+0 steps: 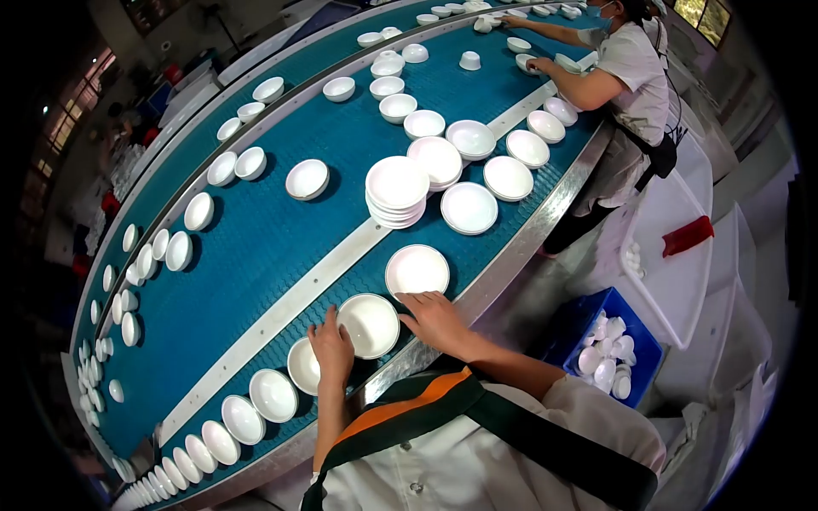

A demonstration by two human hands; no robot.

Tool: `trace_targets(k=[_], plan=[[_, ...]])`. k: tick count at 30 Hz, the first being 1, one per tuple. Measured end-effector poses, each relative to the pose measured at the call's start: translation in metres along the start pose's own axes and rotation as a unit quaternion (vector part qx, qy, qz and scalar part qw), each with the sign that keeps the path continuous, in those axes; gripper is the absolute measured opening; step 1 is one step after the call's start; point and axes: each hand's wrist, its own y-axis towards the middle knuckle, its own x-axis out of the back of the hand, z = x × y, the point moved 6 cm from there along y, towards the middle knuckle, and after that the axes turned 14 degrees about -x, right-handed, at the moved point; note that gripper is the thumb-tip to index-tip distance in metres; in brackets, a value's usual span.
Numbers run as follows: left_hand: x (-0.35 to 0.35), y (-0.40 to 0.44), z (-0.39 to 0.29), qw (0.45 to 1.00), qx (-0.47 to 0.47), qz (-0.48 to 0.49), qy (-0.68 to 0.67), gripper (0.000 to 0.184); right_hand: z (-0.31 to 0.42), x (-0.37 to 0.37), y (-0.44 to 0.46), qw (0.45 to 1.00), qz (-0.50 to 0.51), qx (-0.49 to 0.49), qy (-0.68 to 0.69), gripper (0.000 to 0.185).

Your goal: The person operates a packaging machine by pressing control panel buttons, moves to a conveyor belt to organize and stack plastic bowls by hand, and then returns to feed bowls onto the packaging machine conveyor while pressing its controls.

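Observation:
My left hand (332, 351) reaches over the near belt with its fingers spread. Its fingertips are at the left rim of a white bowl (369, 326), and the hand partly covers a second bowl (302, 366). On the other side, my right hand (436, 322) has its fingers stretched out at the near edge of a third white bowl (417, 269). Its thumb side is by the right rim of the first bowl. Neither hand is closed around anything; whether the fingertips touch the rims I cannot tell.
A metal strip (281, 317) divides the teal conveyor belt (256, 281); a stack of white dishes (397, 187) stands over it. A row of bowls (221, 441) runs leftward. A co-worker (630, 77) handles bowls at the upper right. A blue crate (649, 362) of white dishes stands right.

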Motion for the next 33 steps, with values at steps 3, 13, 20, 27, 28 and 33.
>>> trace_targets(k=[3, 13, 20, 27, 28, 33], plan=[[0.001, 0.007, -0.011, 0.999, -0.017, -0.043, 0.021, 0.041, -0.025, 0.019, 0.019, 0.987, -0.022, -0.033, 0.156, 0.032], [-0.037, 0.064, -0.076, 0.997, -0.061, -0.036, -0.018, 0.033, -0.101, 0.053, 0.065, 0.996, -0.058, -0.053, -0.037, 0.04], [-0.05, 0.068, -0.069, 0.999, -0.003, -0.026, 0.024, 0.036, -0.092, 0.047, 0.055, 1.0, 0.01, 0.015, 0.006, 0.039], [-0.038, 0.104, -0.115, 0.988, -0.055, -0.14, 0.022, 0.042, -0.122, 0.069, 0.079, 0.983, 0.051, -0.047, 0.171, 0.032], [-0.044, 0.11, -0.123, 0.988, -0.056, -0.14, 0.019, 0.042, -0.132, 0.08, 0.086, 0.983, 0.011, -0.059, 0.173, 0.032], [-0.087, 0.138, -0.142, 0.995, -0.061, -0.073, -0.011, 0.039, -0.185, 0.119, 0.115, 0.991, -0.094, -0.052, 0.086, 0.036]])
